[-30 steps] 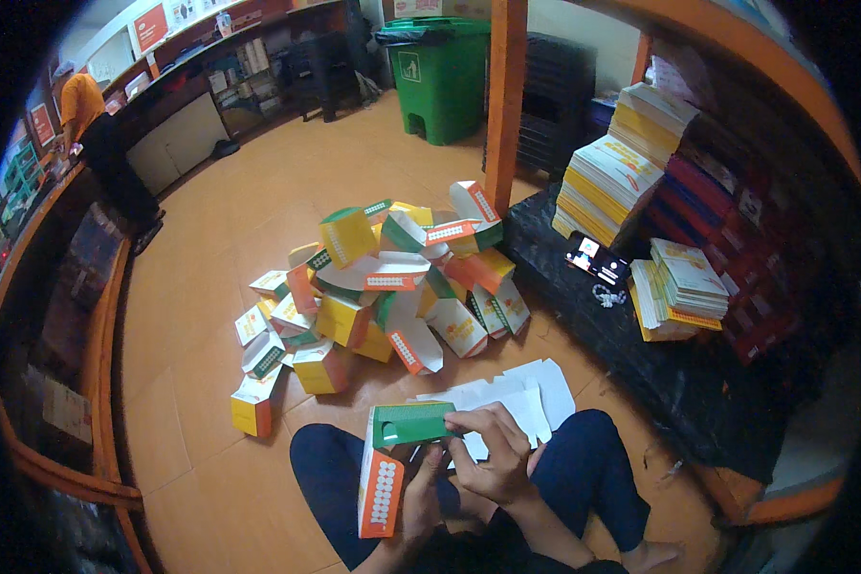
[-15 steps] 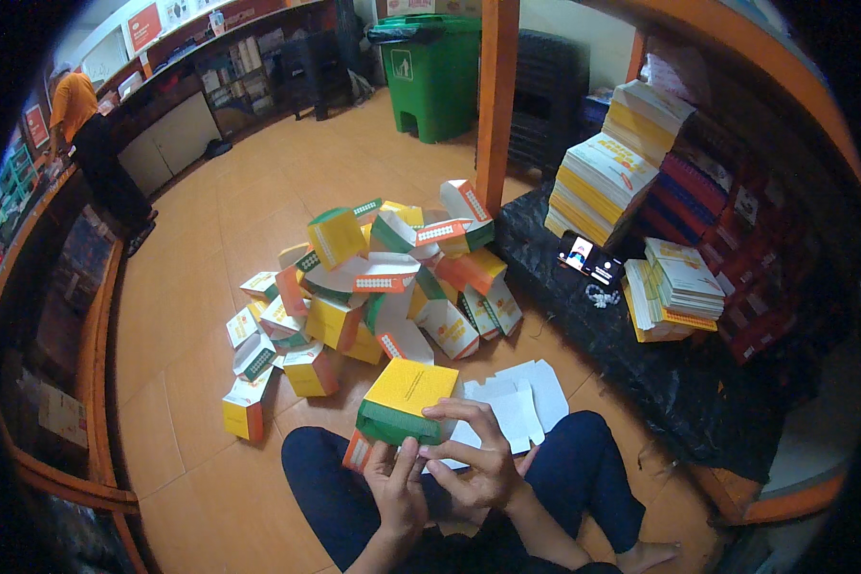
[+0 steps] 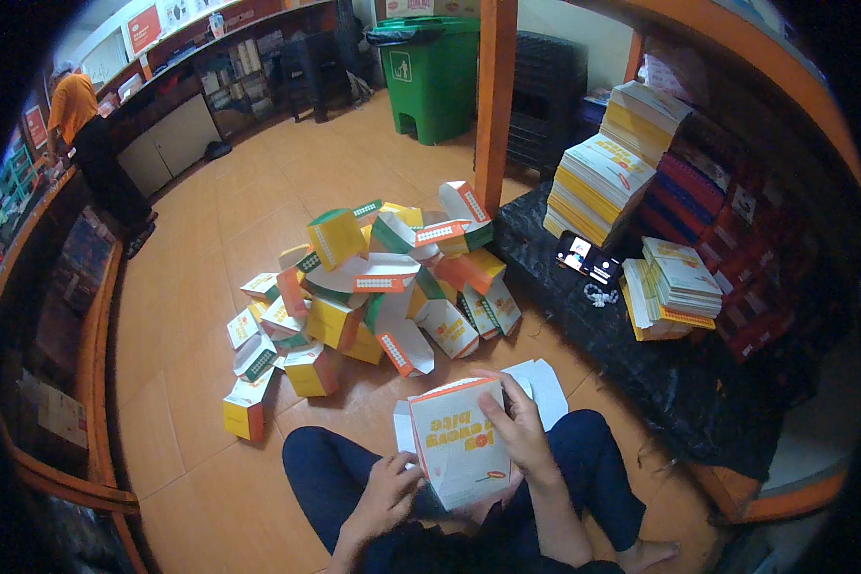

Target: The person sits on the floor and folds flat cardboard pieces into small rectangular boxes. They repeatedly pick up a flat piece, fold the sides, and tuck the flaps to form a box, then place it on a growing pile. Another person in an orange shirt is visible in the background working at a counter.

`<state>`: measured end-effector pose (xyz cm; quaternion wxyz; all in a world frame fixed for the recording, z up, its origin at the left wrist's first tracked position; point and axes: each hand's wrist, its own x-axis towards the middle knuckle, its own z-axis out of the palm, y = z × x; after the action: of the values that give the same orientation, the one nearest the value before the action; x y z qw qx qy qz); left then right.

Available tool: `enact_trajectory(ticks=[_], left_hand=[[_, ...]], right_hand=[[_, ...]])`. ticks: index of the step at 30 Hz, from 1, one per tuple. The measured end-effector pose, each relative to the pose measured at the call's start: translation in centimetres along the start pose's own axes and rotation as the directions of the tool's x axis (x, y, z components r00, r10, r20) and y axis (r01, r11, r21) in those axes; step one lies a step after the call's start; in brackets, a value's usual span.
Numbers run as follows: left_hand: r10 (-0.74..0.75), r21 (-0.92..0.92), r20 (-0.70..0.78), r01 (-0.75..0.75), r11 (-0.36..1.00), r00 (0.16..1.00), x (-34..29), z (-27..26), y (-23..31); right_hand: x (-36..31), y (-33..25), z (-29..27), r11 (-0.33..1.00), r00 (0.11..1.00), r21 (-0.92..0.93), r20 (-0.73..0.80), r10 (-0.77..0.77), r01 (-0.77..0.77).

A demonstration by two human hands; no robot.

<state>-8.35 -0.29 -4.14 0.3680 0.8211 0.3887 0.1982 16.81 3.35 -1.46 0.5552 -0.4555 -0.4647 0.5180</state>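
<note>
While hands grip it, carton stands upright.

Your legs are covered in dark navy trousers that fill the lower middle of the frame, the cloth plain and without visible pattern, creased a little over the knees. At the lower right, one bare foot shows past the trouser hem, with no sock or shoe on it. Your forearms come up from the bottom edge bare, with no sleeve reaching the wrists. Your left hand and right hand wear no gloves, and no ring, watch or band can be made out on the fingers or wrists.
</note>
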Motion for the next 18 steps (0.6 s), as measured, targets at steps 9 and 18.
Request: enact_trajectory(ticks=[9, 18], left_hand=[[-0.440, -0.657, -0.530, -0.023, 0.754, 0.724, 3.6, 2.1, 2.6], [-0.481, -0.676, -0.567, -0.044, 0.736, 0.669, 2.7, 1.1, 0.1]], right_hand=[[-2.0, 1.7, 5.3, 0.919, 0.977, -0.350, -0.037, -0.209, 0.183], [-3.0, 0.8, 5.2, 0.945, 0.998, -0.322, 0.046, -0.050, 0.062]])
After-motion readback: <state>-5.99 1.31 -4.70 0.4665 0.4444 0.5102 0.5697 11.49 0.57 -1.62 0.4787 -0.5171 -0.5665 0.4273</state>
